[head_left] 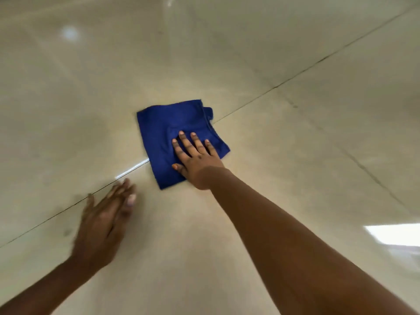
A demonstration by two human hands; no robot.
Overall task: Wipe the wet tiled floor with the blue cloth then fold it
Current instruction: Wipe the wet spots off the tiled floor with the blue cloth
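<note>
A blue cloth [163,130] lies folded into a rough square on the glossy beige tiled floor [295,137], with a small corner sticking out at its far right. My right hand [196,160] presses flat on the cloth's near right part, fingers straight and spread. My left hand [104,221] is blurred, with its fingers straight and together, down at the tile to the near left of the cloth and apart from it.
Dark grout lines [284,81] cross the floor diagonally, one running under the cloth. Bright reflections show on the tiles: a streak [133,169] just left of the cloth and a window patch [395,234] at the right edge.
</note>
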